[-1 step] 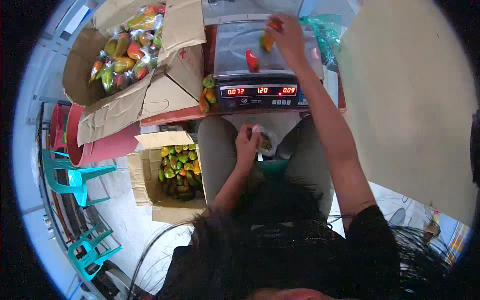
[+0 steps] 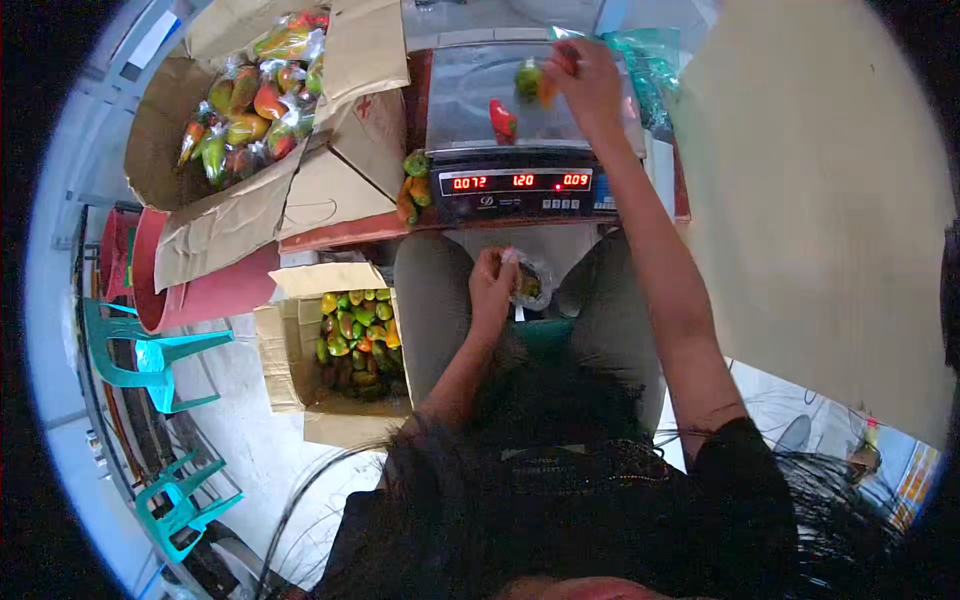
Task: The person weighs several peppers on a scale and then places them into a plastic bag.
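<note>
My left hand (image 2: 490, 277) is between my knees, its fingers closed on the neck of a clear plastic bag (image 2: 531, 286) with something greenish-brown inside. Over the weighing scale's metal pan (image 2: 463, 100) reaches my right hand (image 2: 588, 78), fingers bent around a reddish pepper (image 2: 567, 58). Just left of those fingers are a green pepper (image 2: 527, 80) and an orange pepper (image 2: 547, 91); whether the hand touches them I cannot tell. A red pepper (image 2: 503, 121) lies near the pan's front edge, above the scale's lit display (image 2: 517, 182).
Bagged peppers (image 2: 250, 110) fill a large cardboard box (image 2: 160, 120) at the far left. Loose peppers (image 2: 360, 325) lie in a smaller box (image 2: 283, 350) beside my left leg. Several peppers (image 2: 415, 190) sit left of the scale. Green plastic bags (image 2: 645, 65) lie behind it; a tan panel (image 2: 820, 200) stands right.
My right hand has shifted slightly right over the pan. The green pepper now shows clear of the fingers. My left hand and the bag have barely moved.
</note>
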A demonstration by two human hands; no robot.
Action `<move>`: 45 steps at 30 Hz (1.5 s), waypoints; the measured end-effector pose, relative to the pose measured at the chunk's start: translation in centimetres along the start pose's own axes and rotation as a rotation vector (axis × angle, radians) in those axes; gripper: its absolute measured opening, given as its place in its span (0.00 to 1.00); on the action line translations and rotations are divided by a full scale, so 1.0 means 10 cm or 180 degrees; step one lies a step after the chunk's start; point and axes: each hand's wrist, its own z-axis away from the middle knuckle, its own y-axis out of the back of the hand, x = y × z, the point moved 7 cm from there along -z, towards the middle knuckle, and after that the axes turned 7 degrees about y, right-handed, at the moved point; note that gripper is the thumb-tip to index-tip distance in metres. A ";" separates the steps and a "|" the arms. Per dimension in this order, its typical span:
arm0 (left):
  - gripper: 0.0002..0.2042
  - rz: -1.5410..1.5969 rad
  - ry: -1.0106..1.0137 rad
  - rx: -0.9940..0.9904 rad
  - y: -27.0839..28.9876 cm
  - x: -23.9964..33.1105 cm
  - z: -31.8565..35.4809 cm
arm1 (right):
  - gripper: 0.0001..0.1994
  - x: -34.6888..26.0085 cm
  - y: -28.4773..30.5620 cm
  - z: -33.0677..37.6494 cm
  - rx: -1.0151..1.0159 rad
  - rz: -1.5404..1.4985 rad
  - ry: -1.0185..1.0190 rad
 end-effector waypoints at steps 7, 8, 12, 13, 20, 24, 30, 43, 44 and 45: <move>0.05 0.0160 -0.0012 0.0093 -0.03 0.04 0.03 | 0.12 -0.12 0.74 1.70 -0.0983 -0.0404 -0.1612; 0.05 0.0149 -0.0034 0.0080 -0.05 0.05 0.04 | 0.12 -0.24 0.76 1.85 -0.1181 -0.0559 -0.1821; 0.07 -0.0097 -0.0248 -0.0057 -0.21 0.16 0.14 | 0.15 -0.37 0.55 2.39 -0.1330 -0.0903 -0.2010; 0.06 -0.0146 -0.0217 -0.0160 -0.28 0.21 0.18 | 0.17 -0.44 0.53 2.38 -0.1292 -0.0818 -0.1797; 0.07 -0.1139 -0.0501 -0.0405 -0.62 0.59 0.43 | 0.16 -0.44 0.33 2.57 -0.0548 -0.2272 -0.2522; 0.07 -0.0706 -0.0541 -0.0537 -0.54 0.50 0.39 | 0.15 -0.62 0.37 2.38 -0.1092 -0.1351 -0.2138; 0.07 -0.0581 -0.0397 -0.0095 -0.32 0.56 0.25 | 0.17 -0.74 0.29 2.48 -0.1593 -0.1468 -0.1159; 0.09 -0.0238 -0.0102 0.0080 0.04 0.14 0.10 | 0.16 -0.36 0.22 1.44 -0.1719 -0.0374 -0.0665; 0.09 -0.0105 0.0005 0.0077 0.06 0.08 0.07 | 0.16 -0.31 0.17 1.21 -0.1387 -0.0296 -0.0477; 0.09 -0.0089 0.0006 0.0050 0.02 0.08 0.05 | 0.17 -0.22 0.14 1.01 -0.1218 0.0142 -0.0146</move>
